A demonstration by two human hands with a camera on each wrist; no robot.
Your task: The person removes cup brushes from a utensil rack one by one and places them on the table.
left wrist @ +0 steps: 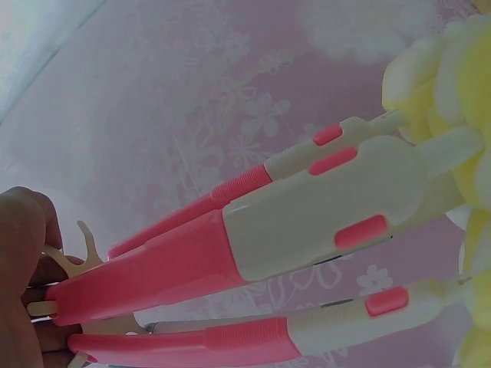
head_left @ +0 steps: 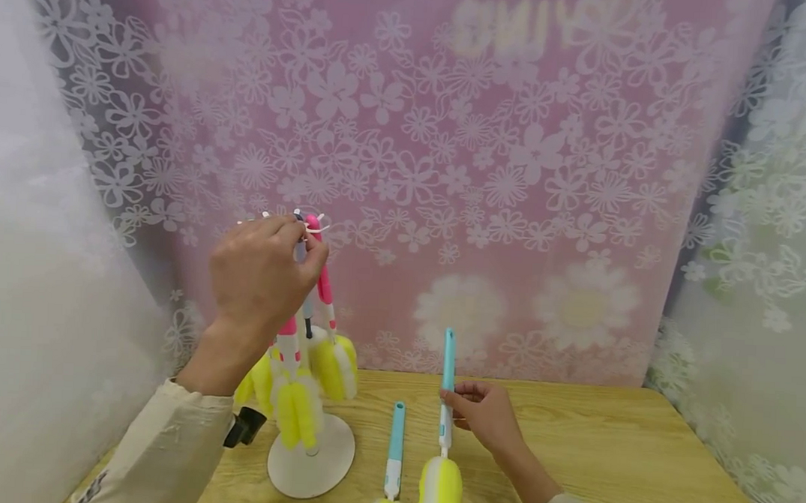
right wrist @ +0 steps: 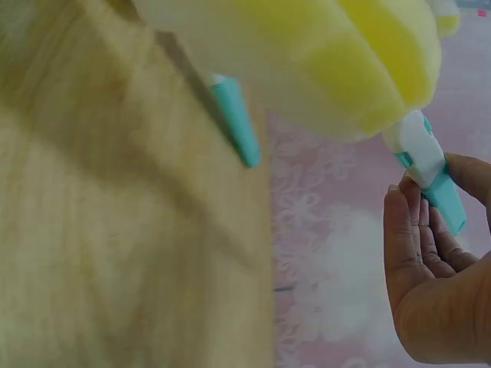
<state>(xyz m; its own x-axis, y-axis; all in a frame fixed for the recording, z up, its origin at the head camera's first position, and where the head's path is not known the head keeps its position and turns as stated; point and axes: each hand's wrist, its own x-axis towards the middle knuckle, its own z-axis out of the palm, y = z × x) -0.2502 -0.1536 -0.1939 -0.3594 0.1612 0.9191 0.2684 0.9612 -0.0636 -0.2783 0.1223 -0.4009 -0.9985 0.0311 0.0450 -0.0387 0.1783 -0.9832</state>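
My left hand (head_left: 263, 268) grips the top of a white hook stand, whose round base (head_left: 288, 475) rests on the table. Pink-handled sponge brushes (left wrist: 153, 264) with yellow and white heads hang from its hooks; a dark-topped one hangs beside them. The left wrist view has the fingers among the white hooks (left wrist: 86, 249), partly hidden by the handles. My right hand (head_left: 493, 420) pinches a teal-and-white sponge brush (head_left: 448, 366) by its handle, head down, to the right of the stand. Another teal-handled sponge brush (head_left: 397, 435) is between the stand and that brush.
The wooden table (head_left: 591, 440) runs up to a pink flowered curtain (head_left: 406, 169) behind it. Pale translucent sheets (head_left: 774, 260) close in both sides. A small black object (head_left: 244, 427) shows by the left wrist.
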